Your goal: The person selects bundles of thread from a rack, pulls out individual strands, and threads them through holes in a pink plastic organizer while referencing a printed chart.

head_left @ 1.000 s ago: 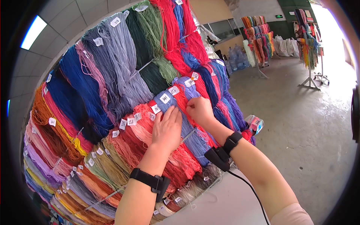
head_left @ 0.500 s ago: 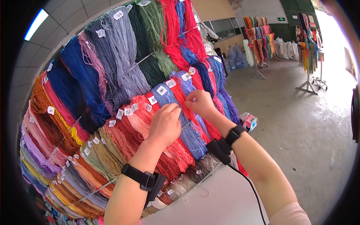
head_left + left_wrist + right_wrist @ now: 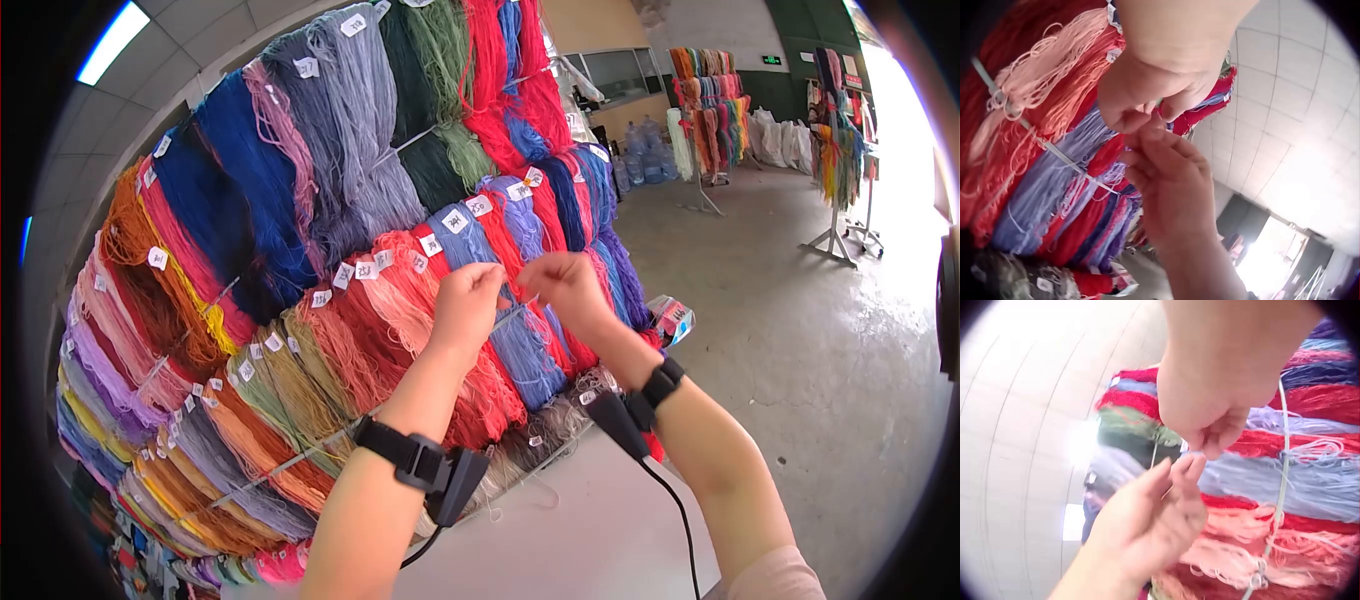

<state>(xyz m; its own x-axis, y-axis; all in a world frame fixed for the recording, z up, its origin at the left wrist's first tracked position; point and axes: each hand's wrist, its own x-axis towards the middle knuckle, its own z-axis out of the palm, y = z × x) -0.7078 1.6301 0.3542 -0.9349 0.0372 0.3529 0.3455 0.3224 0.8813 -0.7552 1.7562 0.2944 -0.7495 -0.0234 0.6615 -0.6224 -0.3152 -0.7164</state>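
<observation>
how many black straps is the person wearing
2: one black wrist strap around the forearm below the left hand, and a second black strap around the right wrist, behind the right hand. The pale pink sleeve could hide more.

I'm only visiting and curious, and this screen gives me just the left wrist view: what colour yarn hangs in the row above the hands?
Observer: In the head view, grey-blue yarn hangs up there, among other colours.
Visitor: Is there any yellow on the rack?
Observer: Yes, the head view shows a narrow yellow skein, off to the left of the left hand.
Visitor: And what stands across the room?
Observer: Among other things, a group of large bluish bottles on the floor, also in the head view.
</observation>
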